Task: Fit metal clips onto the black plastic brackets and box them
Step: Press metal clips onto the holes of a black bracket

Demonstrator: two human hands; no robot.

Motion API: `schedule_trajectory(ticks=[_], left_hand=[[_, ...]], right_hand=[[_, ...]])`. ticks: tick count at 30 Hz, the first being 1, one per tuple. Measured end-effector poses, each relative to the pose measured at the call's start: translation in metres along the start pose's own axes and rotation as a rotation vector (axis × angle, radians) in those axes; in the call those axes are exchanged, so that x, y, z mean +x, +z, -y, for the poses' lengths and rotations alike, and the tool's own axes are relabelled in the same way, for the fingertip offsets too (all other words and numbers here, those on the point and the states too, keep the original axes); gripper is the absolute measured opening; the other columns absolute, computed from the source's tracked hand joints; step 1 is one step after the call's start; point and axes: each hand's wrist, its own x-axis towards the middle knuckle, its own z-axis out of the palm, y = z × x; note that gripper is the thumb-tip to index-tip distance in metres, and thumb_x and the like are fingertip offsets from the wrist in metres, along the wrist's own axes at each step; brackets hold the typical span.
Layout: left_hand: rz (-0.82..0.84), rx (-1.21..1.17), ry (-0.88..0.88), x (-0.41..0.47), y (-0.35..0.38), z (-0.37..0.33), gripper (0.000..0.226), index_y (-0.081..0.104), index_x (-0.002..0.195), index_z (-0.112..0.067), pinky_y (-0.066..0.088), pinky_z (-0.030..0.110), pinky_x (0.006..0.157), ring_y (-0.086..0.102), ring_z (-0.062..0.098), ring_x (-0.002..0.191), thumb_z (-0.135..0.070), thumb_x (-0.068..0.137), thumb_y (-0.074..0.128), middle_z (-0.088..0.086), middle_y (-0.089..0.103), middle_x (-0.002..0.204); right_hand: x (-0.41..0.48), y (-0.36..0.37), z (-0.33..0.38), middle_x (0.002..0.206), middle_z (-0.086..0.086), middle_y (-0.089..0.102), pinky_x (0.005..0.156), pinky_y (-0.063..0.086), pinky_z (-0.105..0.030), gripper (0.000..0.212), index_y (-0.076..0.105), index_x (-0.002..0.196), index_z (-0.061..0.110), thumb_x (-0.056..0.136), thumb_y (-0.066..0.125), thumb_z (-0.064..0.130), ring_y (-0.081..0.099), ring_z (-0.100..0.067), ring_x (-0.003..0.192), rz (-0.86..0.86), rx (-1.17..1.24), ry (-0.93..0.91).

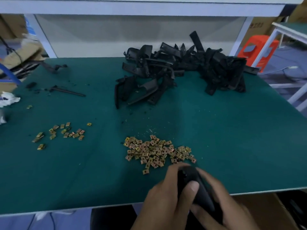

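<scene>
A black plastic bracket [203, 195] is sitting between two hands at about 5 o'clock, just over the near edge of the green table [240, 138]. The left hand [166, 196] is curling around the bracket's left side, and its thumb is pressing down on top. The right hand [222, 198] is wrapping its fingers around the right side. Both hands are holding this one bracket. The picture is blurry here, so I cannot tell if a clip is on it. Just past the hands, toward 12 o'clock, a big pile of metal clips [157, 150] is lying in the middle of the table. A small bunch of clips [63, 132] is lying apart at 9 o'clock. A big heap of black brackets [182, 70] is sitting far back at 1 o'clock. A thin black piece [68, 91] is lying alone at 10 o'clock. An orange stool [259, 50] is standing past the table at 2 o'clock. A cardboard box [265, 211] is showing under the table at 4 o'clock.
</scene>
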Motion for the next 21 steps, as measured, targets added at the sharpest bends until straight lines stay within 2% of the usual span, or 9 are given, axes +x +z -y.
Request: schedule_trajectory(ticks=[2, 3, 5, 7, 9, 12, 15, 18, 21], left_hand=[[-0.065, 0.004, 0.048, 0.003, -0.006, 0.003, 0.041, 0.047, 0.124, -0.061, 0.049, 0.018, 0.087, 0.062, -0.003, 0.106, -0.069, 0.085, 0.036, -0.024, 0.067, 0.111], [-0.144, 0.000, 0.065, 0.006, -0.014, 0.009, 0.037, 0.054, 0.123, -0.055, 0.049, 0.020, 0.091, 0.061, -0.002, 0.110, -0.063, 0.091, 0.038, -0.023, 0.067, 0.114], [-0.317, 0.095, -0.007, 0.013, -0.033, 0.031, 0.037, 0.063, 0.121, -0.043, 0.047, 0.022, 0.092, 0.058, -0.002, 0.113, -0.058, 0.101, 0.037, -0.024, 0.066, 0.115], [-0.492, 0.261, -0.121, 0.018, -0.055, 0.061, 0.028, 0.064, 0.120, -0.034, 0.043, 0.025, 0.087, 0.056, 0.009, 0.112, -0.046, 0.101, 0.046, -0.019, 0.063, 0.112], [-0.591, 0.455, -0.208, 0.023, -0.070, 0.084, 0.023, 0.064, 0.118, -0.024, 0.038, 0.030, 0.088, 0.054, 0.022, 0.107, -0.035, 0.097, 0.061, -0.006, 0.063, 0.108], [-0.584, 0.594, -0.237, 0.030, -0.074, 0.100, 0.024, 0.069, 0.112, -0.023, 0.039, 0.040, 0.090, 0.051, 0.027, 0.101, -0.033, 0.090, 0.073, 0.000, 0.062, 0.104], [-0.582, 0.551, -0.200, 0.034, -0.074, 0.101, 0.012, 0.070, 0.099, -0.027, 0.041, 0.041, 0.086, 0.052, 0.024, 0.096, -0.028, 0.088, 0.075, -0.004, 0.062, 0.097], [-0.590, 0.487, -0.164, 0.035, -0.078, 0.098, 0.012, 0.067, 0.086, -0.029, 0.045, 0.042, 0.084, 0.054, 0.019, 0.090, -0.022, 0.087, 0.077, -0.010, 0.063, 0.090], [-0.585, 0.490, -0.143, 0.037, -0.083, 0.096, 0.012, 0.070, 0.086, -0.024, 0.046, 0.039, 0.077, 0.056, 0.018, 0.084, -0.018, 0.084, 0.079, -0.008, 0.063, 0.084]], right_hand=[[0.013, 0.010, 0.008, 0.121, 0.023, 0.070, 0.095, 0.051, -0.026, 0.066, 0.041, 0.136, 0.064, 0.080, 0.072, 0.048, 0.066, 0.004, 0.109, 0.201, 0.286, 0.066], [0.021, 0.014, 0.007, 0.114, 0.015, 0.074, 0.089, 0.053, -0.027, 0.060, 0.046, 0.133, 0.061, 0.085, 0.072, 0.036, 0.070, -0.002, 0.102, 0.215, 0.341, 0.063], [0.040, 0.031, 0.001, 0.101, 0.004, 0.076, 0.074, 0.056, -0.030, 0.054, 0.050, 0.124, 0.059, 0.093, 0.069, 0.018, 0.074, -0.017, 0.085, 0.170, 0.384, 0.071], [0.055, 0.040, 0.004, 0.092, -0.006, 0.073, 0.056, 0.054, -0.036, 0.053, 0.053, 0.114, 0.058, 0.096, 0.064, 0.009, 0.069, -0.030, 0.068, 0.157, 0.515, 0.109], [0.070, 0.050, 0.006, 0.087, -0.009, 0.071, 0.051, 0.052, -0.036, 0.055, 0.055, 0.107, 0.057, 0.096, 0.061, 0.003, 0.065, -0.030, 0.060, 0.097, 0.595, 0.116], [0.079, 0.062, 0.006, 0.084, -0.008, 0.071, 0.052, 0.054, -0.036, 0.059, 0.052, 0.109, 0.061, 0.096, 0.059, 0.004, 0.063, -0.026, 0.058, 0.065, 0.597, 0.095], [0.079, 0.068, 0.001, 0.080, -0.009, 0.071, 0.053, 0.055, -0.034, 0.061, 0.047, 0.109, 0.069, 0.095, 0.062, 0.011, 0.066, -0.026, 0.059, 0.043, 0.586, 0.088], [0.079, 0.070, -0.004, 0.077, -0.007, 0.071, 0.051, 0.055, -0.032, 0.055, 0.046, 0.110, 0.071, 0.089, 0.065, 0.024, 0.069, -0.026, 0.060, 0.037, 0.557, 0.066], [0.080, 0.071, -0.006, 0.080, -0.004, 0.072, 0.052, 0.054, -0.030, 0.057, 0.044, 0.109, 0.074, 0.089, 0.065, 0.025, 0.069, -0.025, 0.061, 0.064, 0.562, 0.079]])
